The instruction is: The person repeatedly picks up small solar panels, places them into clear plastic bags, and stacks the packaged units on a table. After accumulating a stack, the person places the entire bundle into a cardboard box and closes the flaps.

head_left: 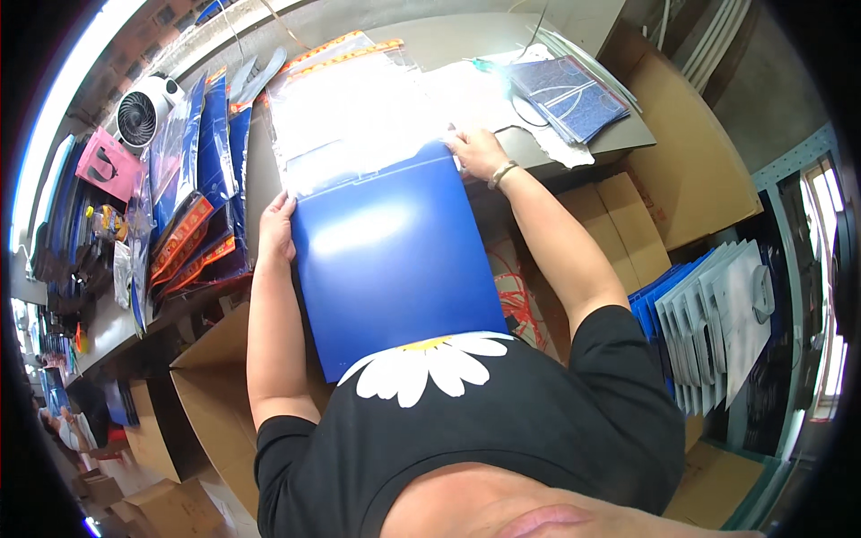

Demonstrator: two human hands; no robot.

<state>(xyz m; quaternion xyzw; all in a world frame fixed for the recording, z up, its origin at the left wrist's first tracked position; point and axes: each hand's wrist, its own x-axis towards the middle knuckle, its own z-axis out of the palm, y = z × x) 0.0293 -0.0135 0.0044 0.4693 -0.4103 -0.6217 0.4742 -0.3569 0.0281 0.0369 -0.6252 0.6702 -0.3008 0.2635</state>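
The grey tabletop (628, 136) is the largest thing; its front edge runs crosswise before the person. A cardboard box (695, 170) stands beyond its R end. The blue folder (395, 260) lies over the front edge, approx. at the middle: its upper part is above the tabletop, its lower end reaches the black T-shirt (538, 412). Clear plastic bags (345, 99) w/ orange strips lie from the folder's top toward the back edge; I cannot tell if the folder's top is inside a bag or only beside it. Blue packs (215, 134) in plastic are piled toward the L end. Grey & blue folders (708, 323) stand in a row, R of the person, lower than the tabletop. Denim-look covers (569, 94) lie nr. the R front corner. A white fan (137, 118) & a pink item (124, 179) stand nr. the L end.

L hand (277, 231) holds the folder's L side nr. the top: thumb & fingers are clamped on it, some fingertips hidden. R hand (480, 154) is pinched on the upper R corner; whether plastic is also b/w these fingers, I cannot tell. A bracelet (503, 174) is on the R wrist.
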